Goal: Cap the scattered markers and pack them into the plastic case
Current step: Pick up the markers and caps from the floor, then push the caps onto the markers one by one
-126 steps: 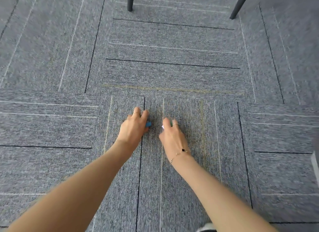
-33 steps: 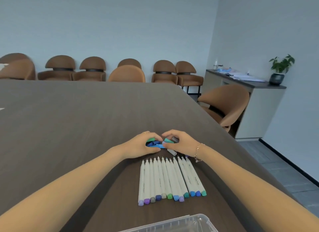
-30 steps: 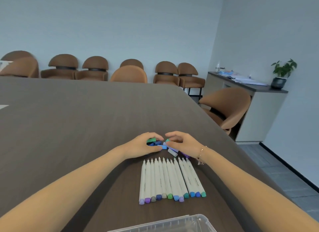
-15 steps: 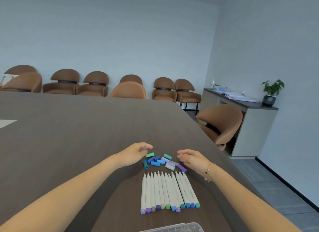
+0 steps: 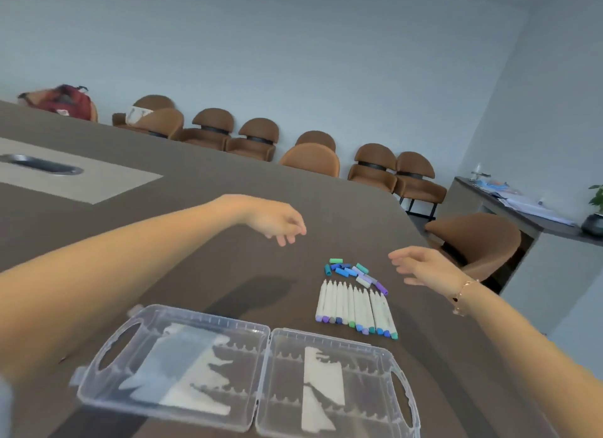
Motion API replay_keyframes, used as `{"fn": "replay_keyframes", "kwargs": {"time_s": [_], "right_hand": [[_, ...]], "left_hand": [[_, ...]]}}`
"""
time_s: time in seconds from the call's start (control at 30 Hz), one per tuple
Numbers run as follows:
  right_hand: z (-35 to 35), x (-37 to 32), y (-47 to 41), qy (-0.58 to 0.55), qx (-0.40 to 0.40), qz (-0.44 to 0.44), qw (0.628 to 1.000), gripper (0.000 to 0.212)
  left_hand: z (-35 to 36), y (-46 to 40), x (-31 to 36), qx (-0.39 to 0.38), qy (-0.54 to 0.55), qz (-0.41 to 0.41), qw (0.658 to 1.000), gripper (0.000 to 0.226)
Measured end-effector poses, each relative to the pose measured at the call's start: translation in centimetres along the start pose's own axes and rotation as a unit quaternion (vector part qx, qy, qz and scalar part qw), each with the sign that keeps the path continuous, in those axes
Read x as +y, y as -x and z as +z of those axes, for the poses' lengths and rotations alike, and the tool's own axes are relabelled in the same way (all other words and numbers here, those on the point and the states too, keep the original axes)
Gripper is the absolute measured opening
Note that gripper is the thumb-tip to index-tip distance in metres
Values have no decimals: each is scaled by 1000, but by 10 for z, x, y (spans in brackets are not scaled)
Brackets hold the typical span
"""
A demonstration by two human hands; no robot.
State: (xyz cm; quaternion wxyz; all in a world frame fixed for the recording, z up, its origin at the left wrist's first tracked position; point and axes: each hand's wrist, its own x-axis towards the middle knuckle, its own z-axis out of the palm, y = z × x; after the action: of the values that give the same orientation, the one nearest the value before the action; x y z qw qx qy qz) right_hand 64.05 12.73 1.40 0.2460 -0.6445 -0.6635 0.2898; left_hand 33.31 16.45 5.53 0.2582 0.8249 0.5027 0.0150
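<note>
Both hands have lifted off the caps [image 5: 354,272] and drawn apart since the earlier frames, and the view has tilted so that the whole case [image 5: 248,375] now shows. Left hand [image 5: 277,220]: raised above the table [image 5: 202,235] at about 10 o'clock from the caps, fingers loosely bent and pointing down, holding nothing. Right hand [image 5: 421,264]: hovering at 3 o'clock from the caps, fingers relaxed and spread, holding nothing; a bracelet [image 5: 463,295] circles its wrist. Caps: a small loose heap of green, blue, white and purple pieces on the table. Markers [image 5: 355,308]: a tight row of white barrels at 6 o'clock from the caps, bare tips toward the heap, coloured ends toward the case. Case: clear plastic, lying opened flat in two halves at 7 o'clock from the markers, no markers inside. Chairs [image 5: 254,139] line the far wall at 12 o'clock.
</note>
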Motion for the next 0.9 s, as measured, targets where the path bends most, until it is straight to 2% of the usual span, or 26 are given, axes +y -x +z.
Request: {"fn": "replay_keyframes", "kwargs": {"time_s": [0.1, 0.27, 0.43, 0.6, 0.8, 0.9], "right_hand": [[6, -38, 25, 49, -4, -82, 995, 25], [49, -90, 67, 53, -24, -181, 982, 21], [119, -133, 97, 47, -79, -210, 973, 21], [182, -170, 93, 109, -124, -223, 961, 21], [233, -207, 55, 141, -120, -200, 962, 21], [251, -218, 37, 150, -104, -193, 964, 19]], "left_hand": [[-13, 69, -11, 48, -17, -26, 998, 35], [-23, 191, -41, 104, -20, -88, 991, 32], [-12, 273, -85, 151, 21, -129, 980, 26], [11, 290, -148, 155, 58, -157, 974, 22], [14, 259, -223, 82, 65, -229, 968, 25], [0, 243, -251, 118, 89, -262, 954, 24]]}}
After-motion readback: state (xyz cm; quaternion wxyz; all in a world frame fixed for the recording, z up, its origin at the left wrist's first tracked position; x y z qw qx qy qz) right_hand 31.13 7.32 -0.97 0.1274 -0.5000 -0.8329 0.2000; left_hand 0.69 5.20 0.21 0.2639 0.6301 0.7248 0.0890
